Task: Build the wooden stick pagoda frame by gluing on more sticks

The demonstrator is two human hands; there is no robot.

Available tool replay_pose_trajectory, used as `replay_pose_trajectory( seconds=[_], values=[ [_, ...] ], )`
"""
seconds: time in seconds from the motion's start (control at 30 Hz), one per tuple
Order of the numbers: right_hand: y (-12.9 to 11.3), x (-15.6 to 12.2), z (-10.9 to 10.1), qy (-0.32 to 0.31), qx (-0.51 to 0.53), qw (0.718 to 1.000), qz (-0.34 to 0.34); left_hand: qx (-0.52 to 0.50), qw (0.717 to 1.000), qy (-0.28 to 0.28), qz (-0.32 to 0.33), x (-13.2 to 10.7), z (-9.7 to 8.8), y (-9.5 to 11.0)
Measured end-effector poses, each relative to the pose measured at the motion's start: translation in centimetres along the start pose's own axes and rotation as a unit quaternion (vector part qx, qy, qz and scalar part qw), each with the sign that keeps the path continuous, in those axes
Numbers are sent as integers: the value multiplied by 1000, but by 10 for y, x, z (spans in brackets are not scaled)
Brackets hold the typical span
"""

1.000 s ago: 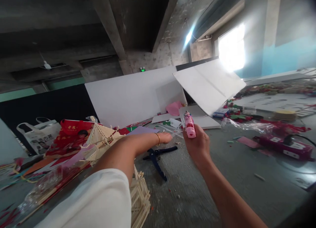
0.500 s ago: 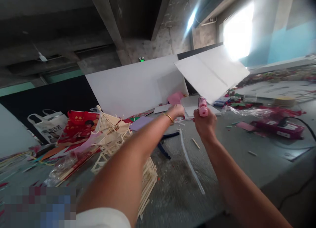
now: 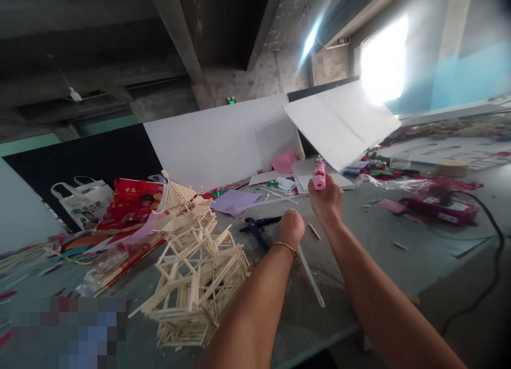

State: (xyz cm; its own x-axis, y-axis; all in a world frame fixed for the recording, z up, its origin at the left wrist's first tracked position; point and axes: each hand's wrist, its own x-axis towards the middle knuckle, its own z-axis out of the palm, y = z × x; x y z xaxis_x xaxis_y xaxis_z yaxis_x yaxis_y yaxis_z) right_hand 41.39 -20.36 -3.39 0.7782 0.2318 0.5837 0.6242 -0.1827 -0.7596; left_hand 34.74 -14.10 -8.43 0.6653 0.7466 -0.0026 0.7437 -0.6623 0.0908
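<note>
My right hand (image 3: 327, 198) is wrapped round a pink hot glue gun (image 3: 319, 176), whose rounded back end faces me. My left hand (image 3: 291, 228), with a gold bangle at the wrist, is closed over the upper end of a long translucent glue stick (image 3: 310, 277) lying on the table; whether the fingers grip it is hidden. Just left of that hand lies a dark blue hand tool (image 3: 257, 233) with spread handles. A tiered building model of thin wooden sticks (image 3: 199, 273) stands to the left of my left forearm.
A white board (image 3: 343, 121) slants up behind the glue gun. Purple paper (image 3: 235, 201) lies behind the blue tool. A magenta power strip (image 3: 443, 208) with a black cord sits at right. Red and white bags (image 3: 133, 204) and scraps crowd the left side.
My left hand has come down and nearer to me, from the papers to the glue stick. The wooden model shows more fully. My right hand still holds the glue gun.
</note>
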Motion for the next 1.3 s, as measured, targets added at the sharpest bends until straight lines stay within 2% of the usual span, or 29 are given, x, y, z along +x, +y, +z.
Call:
replay_pose_trajectory(
  seconds=[0.17,0.33,0.47,0.57,0.63,0.7,0.8,0.93,1.07,1.17,1.3],
  values=[
    [-2,-5,1,-12,-11,999,-33,-52,998,30,-4,-30,-10,-1],
    [-10,-13,1,-32,-13,998,-51,-118,987,105,-2,-82,-33,-11],
    [-18,-23,2,-74,-11,995,-64,-194,967,164,11,-127,-43,-16],
    [-22,-29,4,-106,-18,992,-65,-290,932,212,53,-145,-42,-14],
    [-24,-32,6,-122,-28,990,-65,-362,898,238,75,-147,-41,-13],
    [-24,-35,8,-137,-38,987,-69,-405,877,244,79,-144,-42,-13],
    [-23,-38,11,-159,-54,983,-79,-422,873,236,68,-137,-46,-16],
    [-25,-42,10,-186,-75,976,-85,-410,885,215,44,-135,-49,-17],
    [-30,-44,5,-196,-98,972,-85,-408,886,220,14,-135,-46,-17],
    [-34,-45,4,-192,-117,971,-84,-429,874,229,11,-135,-45,-17],
    [-33,-46,8,-168,-143,971,-89,-490,832,259,13,-136,-45,-20]
  ],
)
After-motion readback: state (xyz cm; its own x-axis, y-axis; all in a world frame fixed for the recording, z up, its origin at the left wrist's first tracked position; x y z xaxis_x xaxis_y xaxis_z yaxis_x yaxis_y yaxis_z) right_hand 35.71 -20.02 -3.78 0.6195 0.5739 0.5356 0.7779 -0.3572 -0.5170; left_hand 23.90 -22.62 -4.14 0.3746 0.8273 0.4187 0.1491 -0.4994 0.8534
